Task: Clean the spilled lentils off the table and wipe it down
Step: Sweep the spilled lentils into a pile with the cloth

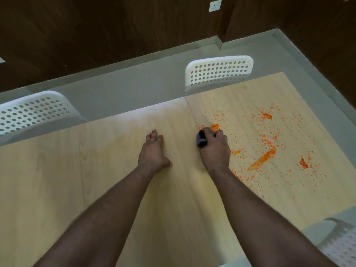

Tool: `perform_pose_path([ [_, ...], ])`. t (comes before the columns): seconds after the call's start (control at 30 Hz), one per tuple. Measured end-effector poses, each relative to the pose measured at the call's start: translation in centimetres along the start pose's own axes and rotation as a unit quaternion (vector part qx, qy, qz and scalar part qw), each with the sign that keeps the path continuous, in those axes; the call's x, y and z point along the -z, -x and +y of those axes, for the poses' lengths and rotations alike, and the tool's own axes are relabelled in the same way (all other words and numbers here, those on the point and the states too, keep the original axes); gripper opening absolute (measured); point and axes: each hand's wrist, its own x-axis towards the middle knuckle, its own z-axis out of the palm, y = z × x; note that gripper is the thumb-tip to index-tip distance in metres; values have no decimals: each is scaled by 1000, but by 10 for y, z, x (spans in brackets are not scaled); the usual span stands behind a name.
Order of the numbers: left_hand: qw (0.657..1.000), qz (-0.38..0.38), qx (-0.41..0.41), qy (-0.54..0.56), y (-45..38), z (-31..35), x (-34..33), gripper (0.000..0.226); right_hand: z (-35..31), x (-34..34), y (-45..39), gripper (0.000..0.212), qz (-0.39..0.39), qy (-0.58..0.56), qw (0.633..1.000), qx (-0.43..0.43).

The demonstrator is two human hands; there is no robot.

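Orange lentils (264, 160) lie scattered in small heaps and loose grains over the right half of the light wooden table (96, 180). My right hand (215, 149) grips a bunched dark grey cloth (202, 139) at the left edge of the spill, with a small orange heap just beyond the cloth. My left hand (154, 151) rests flat on the bare wood to the left, fingers straight and holding nothing.
A white perforated chair (218, 72) stands at the table's far side and another white chair (32, 112) at the far left. A third white chair (342, 245) shows at the near right corner. Grey floor and a dark wooden wall lie beyond.
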Motion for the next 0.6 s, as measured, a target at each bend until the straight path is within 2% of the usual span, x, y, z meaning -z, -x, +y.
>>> perform_pose_path([
  [0.07,999,18,-2,29,-5,5,1,106,3,1,1,63,10,7,1000,-2],
  [0.17,999,31,-23,16,-14,14,1,109,-10,-2,8,63,13,-18,999,43],
  [0.27,998,21,-55,-4,-26,23,0,117,-34,-9,9,65,-35,-18,993,113],
  [0.37,997,24,-69,-18,-39,28,1,114,-50,-15,-5,70,-75,7,987,145],
  [0.5,994,-15,-82,-70,-54,38,5,136,-49,-9,-35,65,-55,20,992,110],
  [0.6,996,-41,-70,-45,-62,46,6,130,-35,1,-51,58,-33,9,998,47],
])
